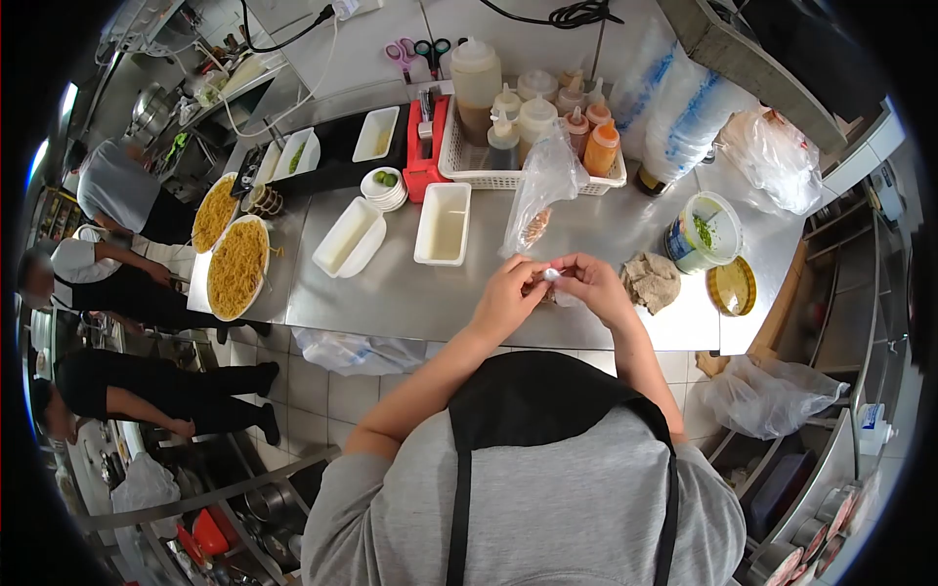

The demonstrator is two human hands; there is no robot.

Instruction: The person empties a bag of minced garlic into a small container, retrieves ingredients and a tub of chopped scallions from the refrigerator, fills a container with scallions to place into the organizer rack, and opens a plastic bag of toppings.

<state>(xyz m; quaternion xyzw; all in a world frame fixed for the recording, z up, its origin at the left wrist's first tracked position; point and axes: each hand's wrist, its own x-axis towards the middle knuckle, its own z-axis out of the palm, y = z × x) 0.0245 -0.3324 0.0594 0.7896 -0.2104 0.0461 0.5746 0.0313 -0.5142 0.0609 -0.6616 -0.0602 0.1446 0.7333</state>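
Observation:
My left hand point(516, 292) and my right hand point(592, 284) meet over the front part of the steel counter. Between their pinched fingertips is a small shiny whitish thing point(552, 275), perhaps a bit of plastic bag; the fingers hide most of it. Just beyond them lies a clear plastic bag point(549, 171) with small brownish pieces gathered at its near end. To the right of my right hand is a crumpled brown cloth point(652, 282). A white rectangular dish point(443, 225) stands beyond my left hand, beside a second white dish point(349, 237).
A white basket point(469, 176) of sauce bottles and a red device point(427, 146) stand at the back. Right are a tub of chopped greens point(703, 232) and a yellow-rimmed lid point(732, 285). Noodle platters point(237, 268) sit left. Several people stand on the left.

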